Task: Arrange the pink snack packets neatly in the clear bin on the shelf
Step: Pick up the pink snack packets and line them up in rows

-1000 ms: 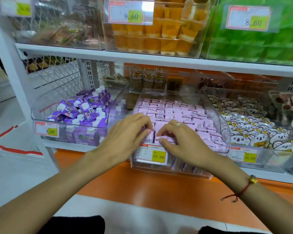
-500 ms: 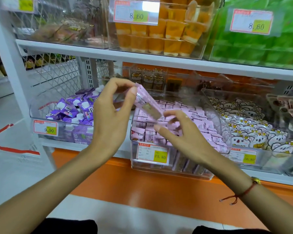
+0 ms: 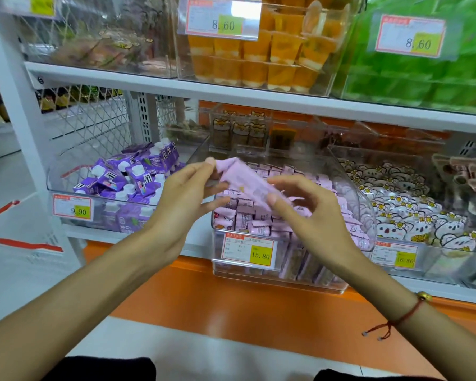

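Head view: both my hands are up over the front of the clear bin (image 3: 363, 215), sharing one pink snack packet (image 3: 243, 182). Left hand (image 3: 182, 199) pinches the packet's upper left end between thumb and fingertips. Right hand (image 3: 305, 213) has its thumb pressed on the lower right part, fingers curled behind it. Packet is tilted, high end left, low end right, held clear above the pile and motion-blurred, so I can't read the print.

Rest of the pink packets (image 3: 259, 215) sit in that bin on the lower shelf (image 3: 132, 237), mostly standing in rows, front rows a bit uneven. Yellow price tag (image 3: 249, 253) on the bin front reads 15.80.

Neighbours: bin of purple pouches (image 3: 129, 177) with white caps just left, tagged 9.90; bin of white bear-print packs (image 3: 407, 213) just right. Upper shelf carries orange jelly cups (image 3: 259, 59) tagged 8.60 and green packs (image 3: 423, 75) also tagged 8.60. Red string bracelet (image 3: 401, 317) on my right wrist.
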